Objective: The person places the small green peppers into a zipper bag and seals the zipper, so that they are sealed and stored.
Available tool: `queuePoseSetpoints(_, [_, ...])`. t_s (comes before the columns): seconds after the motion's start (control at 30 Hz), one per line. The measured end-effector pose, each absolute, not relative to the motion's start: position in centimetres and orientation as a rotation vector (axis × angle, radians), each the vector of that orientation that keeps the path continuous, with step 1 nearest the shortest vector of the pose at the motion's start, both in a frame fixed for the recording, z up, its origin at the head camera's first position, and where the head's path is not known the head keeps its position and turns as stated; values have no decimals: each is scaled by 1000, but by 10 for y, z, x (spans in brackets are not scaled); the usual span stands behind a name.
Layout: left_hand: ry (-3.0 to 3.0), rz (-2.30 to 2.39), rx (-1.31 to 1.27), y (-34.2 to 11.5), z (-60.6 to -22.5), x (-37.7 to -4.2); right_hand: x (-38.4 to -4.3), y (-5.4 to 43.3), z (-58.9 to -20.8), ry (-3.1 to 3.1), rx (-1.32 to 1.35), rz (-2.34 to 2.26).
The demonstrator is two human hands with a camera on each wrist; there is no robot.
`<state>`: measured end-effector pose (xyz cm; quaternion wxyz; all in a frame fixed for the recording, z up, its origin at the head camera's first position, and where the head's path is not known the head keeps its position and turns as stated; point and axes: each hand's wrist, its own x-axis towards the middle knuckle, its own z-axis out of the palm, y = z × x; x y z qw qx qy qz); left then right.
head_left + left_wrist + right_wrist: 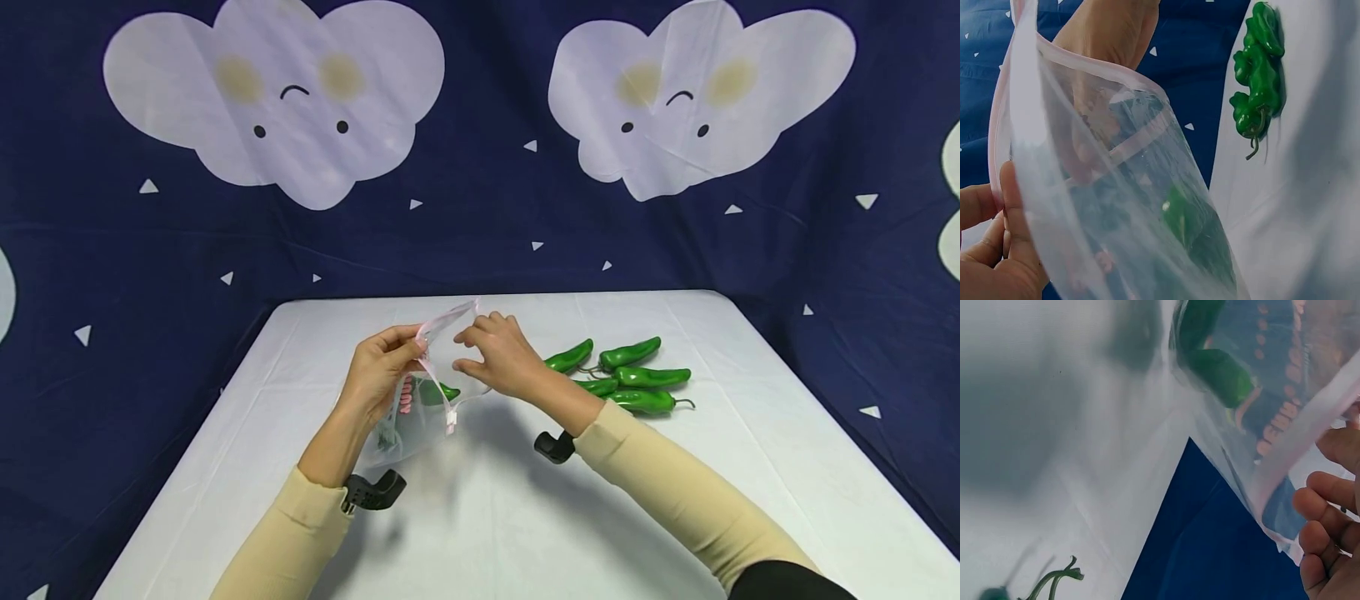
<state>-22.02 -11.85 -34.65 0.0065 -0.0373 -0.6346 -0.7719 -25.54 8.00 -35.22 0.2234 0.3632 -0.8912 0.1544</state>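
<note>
My left hand (378,367) pinches the rim of a clear zip bag (408,446) between thumb and fingers, and the bag hangs in front of it. The bag has a pink-edged mouth, pink lettering and a small slider (451,419). Inside it are green peppers (1225,378), partly blurred by the plastic. At the bag's open mouth is my right hand (502,354), its thumb and fingers spread apart and loosely bent, holding nothing. In the left wrist view, part of the right hand shows through the plastic.
Several green peppers (652,377) lie in a group on the white-covered table (585,533), right of the bag and partly behind the right forearm. A dark blue cloth (480,225) with clouds hangs behind the table. Each wrist wears a black camera mount (375,490).
</note>
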Motion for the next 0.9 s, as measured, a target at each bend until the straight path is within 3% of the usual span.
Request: queuePoseSetpoints(0.9, [-2021, -2383, -79, -122, -345, -218, -231, 149, -365, -2488, 825, 715])
